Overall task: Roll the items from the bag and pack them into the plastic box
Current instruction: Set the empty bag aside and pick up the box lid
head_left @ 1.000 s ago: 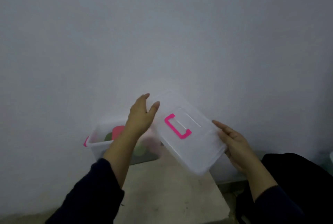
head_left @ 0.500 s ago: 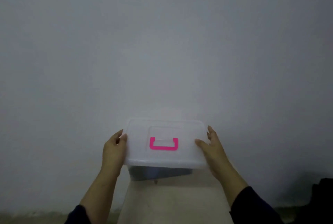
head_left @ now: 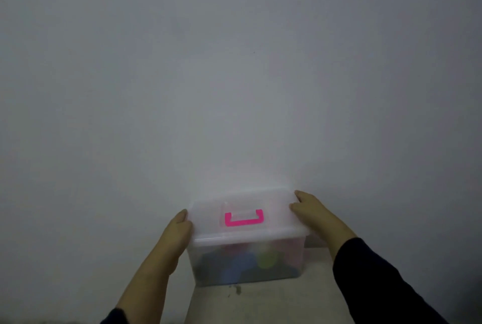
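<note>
Plastic box [head_left: 247, 261] is sitting at 6 o'clock on the worktop [head_left: 260, 303], rolled items blurry inside. Lid [head_left: 245, 215] is resting on top; left hand [head_left: 180, 229] and right hand [head_left: 313, 213] are gripping its ends. Closing step; next probably pressing the lid down evenly.

A plain grey wall [head_left: 234, 76] fills nearly all I see ahead of me; below it, a pale desk [head_left: 260, 305] with a few small dark marks meets the wall's base.
</note>
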